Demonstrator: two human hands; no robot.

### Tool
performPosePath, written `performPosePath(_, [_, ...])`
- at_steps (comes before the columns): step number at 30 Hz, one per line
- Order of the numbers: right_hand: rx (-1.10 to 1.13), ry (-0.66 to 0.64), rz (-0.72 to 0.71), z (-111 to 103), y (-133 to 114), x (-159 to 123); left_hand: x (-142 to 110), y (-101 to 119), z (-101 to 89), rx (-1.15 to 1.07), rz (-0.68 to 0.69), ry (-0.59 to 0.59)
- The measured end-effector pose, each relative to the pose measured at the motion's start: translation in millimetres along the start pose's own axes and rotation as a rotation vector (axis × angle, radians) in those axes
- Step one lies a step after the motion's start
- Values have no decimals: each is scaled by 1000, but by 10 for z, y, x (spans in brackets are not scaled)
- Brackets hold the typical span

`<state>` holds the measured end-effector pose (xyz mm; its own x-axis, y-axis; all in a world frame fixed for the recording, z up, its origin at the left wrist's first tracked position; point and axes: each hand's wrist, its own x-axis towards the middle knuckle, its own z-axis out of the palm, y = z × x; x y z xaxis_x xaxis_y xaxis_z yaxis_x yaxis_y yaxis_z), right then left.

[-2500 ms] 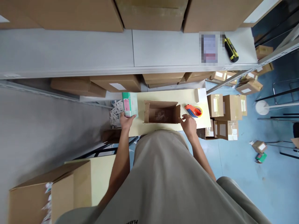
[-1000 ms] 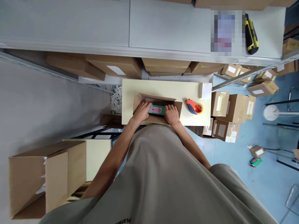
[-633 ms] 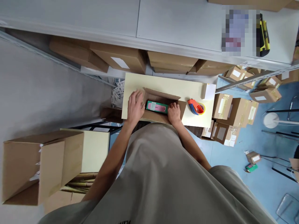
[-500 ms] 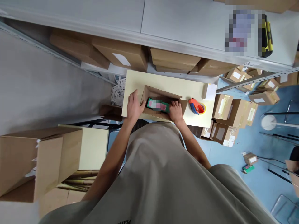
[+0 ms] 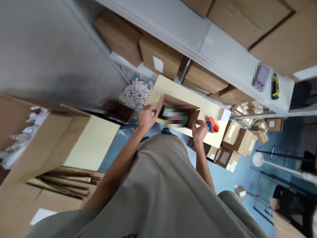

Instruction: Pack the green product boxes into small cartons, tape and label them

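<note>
An open cardboard box (image 5: 168,99) sits in front of me on a cream tabletop (image 5: 158,86), its flaps standing up. Inside it lies a green and pink package (image 5: 168,112), partly blurred out. My left hand (image 5: 146,117) is closed on the flap at the box's left end, thumb against the cardboard. At the opposite end, my right hand (image 5: 200,131) pinches the right flap between thumb and fingers. Just right of that hand rests an orange and blue tape dispenser (image 5: 212,125) with a yellow roll.
A small white box (image 5: 224,115) stands at the table's right end. Behind runs a grey shelf (image 5: 183,36) with cartons and a yellow-black box cutter (image 5: 275,86). White paper strips (image 5: 136,94) fill a spot at left. A large open carton (image 5: 49,132) is at lower left; stacked cartons (image 5: 230,132) stand right.
The green and pink package went from my left hand into the cardboard box. Both hands then left it and moved apart to the end flaps. My view has turned, tilting the table.
</note>
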<state>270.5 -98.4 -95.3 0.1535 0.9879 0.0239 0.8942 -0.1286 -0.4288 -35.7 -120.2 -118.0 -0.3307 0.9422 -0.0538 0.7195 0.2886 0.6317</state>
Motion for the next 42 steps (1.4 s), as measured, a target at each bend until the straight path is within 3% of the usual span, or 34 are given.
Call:
performPosePath(4, [88, -66, -222, 275, -677, -231, -712, -682, -703, -15, -171, 155])
performPosePath(8, [137, -219, -463, 782, -1546, -616, -1580, -1396, -1370, -64, -459, 314])
performPosePath(13, [154, -409, -781, 1418, -2664, -1355, -2617, -2142, -1971, -115, -770, 497])
performPosePath(18, [119, -535, -1045, 1828, -3479, -1993, -3350, -2580, -2197, -219, -934, 640])
performPosePath(23, [34, -588, -1193, 2049, -3890, -2300, -3679, -2775, -2086, -334, -1006, 716])
performPosePath(26, [-18, -625, -1224, 2096, -3990, -2374, -3739, -2809, -2020, -376, -990, 724])
performPosePath(28, [-22, -639, -1234, 2101, -4019, -2398, -3730, -2819, -2075, -346, -951, 778])
performPosePath(31, [4, -625, -1238, 2082, -4022, -2408, -3598, -2914, -2357, -244, -835, 890])
performPosePath(33, [27, -603, -1224, 2055, -4004, -2402, -3385, -3087, -2633, -190, -736, 878])
performPosePath(35, [44, -591, -1201, 2016, -3969, -2389, -3045, -3343, -2903, -146, -664, 756])
performPosePath(38, [61, -605, -1166, 1937, -3889, -2363, -2338, -3751, -3168, -28, -598, 382])
performPosePath(40, [73, -624, -1141, 1876, -3816, -2341, -1836, -3949, -3212, 75, -591, 80])
performPosePath(42, [80, -637, -1110, 1814, -3731, -2316, -1413, -4067, -3166, 156, -591, -93])
